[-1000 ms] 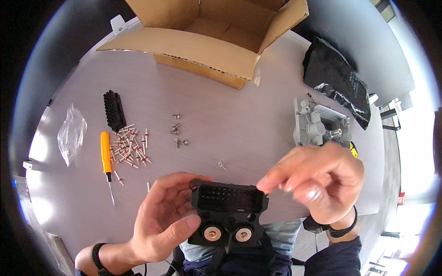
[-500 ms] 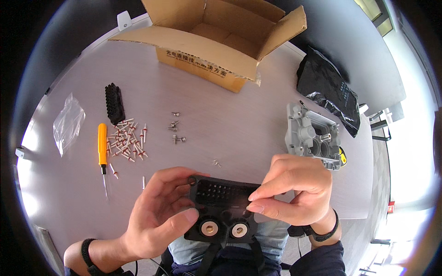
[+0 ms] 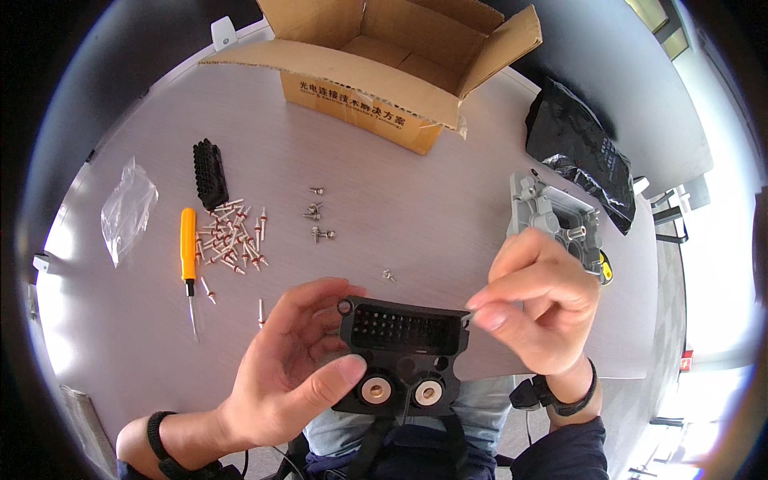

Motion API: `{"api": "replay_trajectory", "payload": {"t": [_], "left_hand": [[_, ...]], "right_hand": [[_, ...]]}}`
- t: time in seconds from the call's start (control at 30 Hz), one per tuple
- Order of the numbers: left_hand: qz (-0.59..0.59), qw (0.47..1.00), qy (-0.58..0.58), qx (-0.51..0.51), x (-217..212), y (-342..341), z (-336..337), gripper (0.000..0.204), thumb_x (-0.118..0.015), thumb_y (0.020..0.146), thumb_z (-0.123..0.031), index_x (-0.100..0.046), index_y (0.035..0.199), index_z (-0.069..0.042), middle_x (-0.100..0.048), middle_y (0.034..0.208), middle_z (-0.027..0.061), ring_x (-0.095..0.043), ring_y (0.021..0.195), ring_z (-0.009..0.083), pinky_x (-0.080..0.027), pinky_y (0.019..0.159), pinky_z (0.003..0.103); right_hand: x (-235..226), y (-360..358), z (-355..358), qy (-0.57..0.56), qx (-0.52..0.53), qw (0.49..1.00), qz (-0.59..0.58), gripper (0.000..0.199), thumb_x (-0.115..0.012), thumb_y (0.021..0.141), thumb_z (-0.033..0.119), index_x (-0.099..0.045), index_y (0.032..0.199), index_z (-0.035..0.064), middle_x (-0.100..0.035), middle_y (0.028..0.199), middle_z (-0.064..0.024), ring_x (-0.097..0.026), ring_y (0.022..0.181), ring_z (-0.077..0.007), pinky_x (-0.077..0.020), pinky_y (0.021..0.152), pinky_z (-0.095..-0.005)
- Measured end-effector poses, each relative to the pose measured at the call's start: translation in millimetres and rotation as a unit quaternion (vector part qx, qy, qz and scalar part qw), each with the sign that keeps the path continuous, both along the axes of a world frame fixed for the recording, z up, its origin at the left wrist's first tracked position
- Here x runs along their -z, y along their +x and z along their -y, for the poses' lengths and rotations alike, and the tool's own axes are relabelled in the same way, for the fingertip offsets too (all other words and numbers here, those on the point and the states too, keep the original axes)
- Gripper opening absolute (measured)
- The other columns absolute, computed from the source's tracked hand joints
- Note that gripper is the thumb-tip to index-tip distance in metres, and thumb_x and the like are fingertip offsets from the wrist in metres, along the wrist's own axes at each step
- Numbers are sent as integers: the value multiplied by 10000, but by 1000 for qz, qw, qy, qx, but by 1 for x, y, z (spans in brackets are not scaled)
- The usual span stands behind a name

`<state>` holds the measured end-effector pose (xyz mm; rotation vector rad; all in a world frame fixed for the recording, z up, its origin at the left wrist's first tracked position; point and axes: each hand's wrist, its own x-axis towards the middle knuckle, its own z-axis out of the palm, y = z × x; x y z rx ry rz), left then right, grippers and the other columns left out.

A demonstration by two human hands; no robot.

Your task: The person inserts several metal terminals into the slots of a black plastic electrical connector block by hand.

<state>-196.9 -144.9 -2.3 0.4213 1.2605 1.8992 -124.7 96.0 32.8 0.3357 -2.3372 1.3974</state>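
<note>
A black plastic connector housing [image 3: 386,359] is gripped along its left side by my left hand [image 3: 280,372], the thumb lying across its front. Rows of small holes fill the recess in its upper half, and two round metal-centred bushings sit lower down. At the housing's upper right corner, the thumb and index finger of my right hand [image 3: 546,308] are pinched together. A tiny shiny bit shows at those fingertips, too small to name. On the table just beyond the housing lie small screws [image 3: 389,275].
Farther left are a yellow-handled screwdriver [image 3: 188,244], a pile of metal pins [image 3: 234,236], a black multi-hole insert [image 3: 210,176] and a clear bag [image 3: 128,212]. More screws [image 3: 320,234] lie mid-table. An open cardboard box [image 3: 360,112], grey metal housing [image 3: 552,210] and black bag [image 3: 580,152] stand beyond.
My right hand has moved from over the recess rightward and up to the housing's upper right corner, uncovering the hole rows. My left hand keeps its hold; the whole view has shifted slightly.
</note>
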Motion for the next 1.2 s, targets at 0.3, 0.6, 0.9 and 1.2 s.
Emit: {"api": "replay_trajectory", "payload": {"t": [0.3,0.6,0.9,1.2], "left_hand": [[-5,992,-99,82,-13,-6,3,660,-706,855,-99,-325,1367,67,-519,1230,170,-521,1170,205,-386,1032,312],[-329,942,48,-40,4,-2,9,612,-677,720,150,-438,1274,52,-518,1236,198,-575,1122,272,-484,948,345],[-554,830,6,-63,5,0,0,446,-605,630,220,-581,1011,-11,-572,1082,163,-643,976,301,-539,851,354],[-618,784,6,-62,10,3,-1,424,-633,651,196,-572,1008,-25,-587,1096,173,-649,963,301,-552,823,360]], "right_hand": [[11,0,-5,-115,23,993,-15,71,-711,816,-22,-677,877,-8,-603,826,-65,-519,710,-97,-388,628,-207],[15,-2,-6,-227,11,973,-29,41,-657,880,17,-644,874,-21,-604,859,-70,-534,741,-103,-429,653,-226],[6,5,4,-193,-38,978,74,63,-701,849,28,-678,884,-20,-685,810,-89,-636,684,-114,-497,628,-232],[8,6,10,-210,-62,970,104,114,-600,930,88,-540,922,-9,-653,777,-105,-643,663,-139,-501,590,-234]]}}
